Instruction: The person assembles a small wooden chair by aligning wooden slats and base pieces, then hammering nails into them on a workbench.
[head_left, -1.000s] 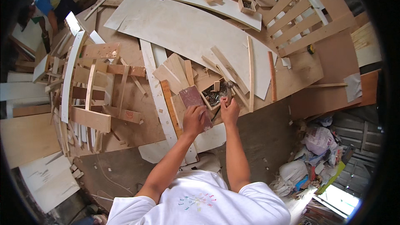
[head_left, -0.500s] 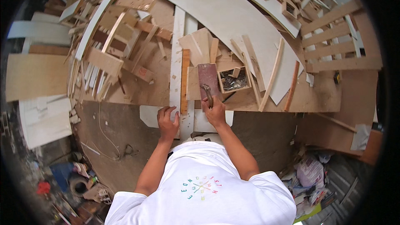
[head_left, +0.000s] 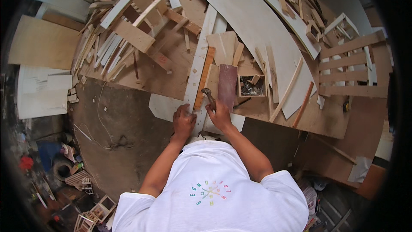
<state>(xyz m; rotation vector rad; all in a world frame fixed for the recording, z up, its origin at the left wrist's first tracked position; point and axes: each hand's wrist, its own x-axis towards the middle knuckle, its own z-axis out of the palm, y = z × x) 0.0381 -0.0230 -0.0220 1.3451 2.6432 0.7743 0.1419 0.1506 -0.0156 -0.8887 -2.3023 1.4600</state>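
My right hand [head_left: 219, 116] is wrapped round the handle of a hammer [head_left: 207, 94]. Its head sits over the orange-brown wood strip [head_left: 205, 77], just right of a long white board [head_left: 198, 66] dotted with small marks. At the near end of that board, my left hand [head_left: 184, 121] has its fingers curled in and resting on the white surface. Whatever lies between those fingertips is too small to make out. A dark red block [head_left: 227, 83] lies flat right of the hammer, beside a small wooden box [head_left: 252, 85] full of nails or similar metal bits.
Stacked wood offcuts [head_left: 113, 51] crowd the bench's left side. A large white curved panel [head_left: 257, 25] spans the back, with loose sticks [head_left: 286, 90] across its near end. A slatted wooden frame [head_left: 352, 62] stands at right. Scraps and a tyre [head_left: 63, 169] lie on the floor at left.
The hammer has moved left, off the dark red block to beside the white board. My left hand's fingers have curled in and moved onto the board. The whole view has turned somewhat.
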